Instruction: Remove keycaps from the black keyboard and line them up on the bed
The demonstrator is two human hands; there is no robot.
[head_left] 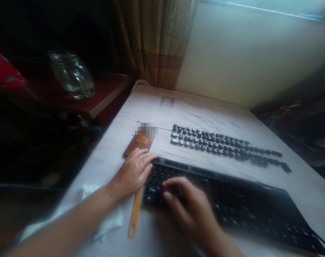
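Observation:
A black keyboard (pixel 245 200) lies slantwise on the bed-like surface, with small keys at its left end. At its upper left corner rests my left hand (pixel 135 169), fingers stretched out and touching the edge. Over the left keys is my right hand (pixel 190 203), its thumb and index finger curled close together. Whatever may be between those fingertips is dark and unclear. A yellow flat handle (pixel 135 214) with a hole in its end lies beside the keyboard, its upper part hidden under my left hand. Several loose black keycaps (pixel 205 144) stand in rows beyond the keyboard.
A brown wallet-like case (pixel 138 142) lies beyond my left hand. Crumpled white cloth (pixel 108 221) is under my left forearm. A glass jug (pixel 72 75) stands on a dark wooden table (pixel 106 98) at left. Behind are a curtain (pixel 154 39) and a wall (pixel 239 53).

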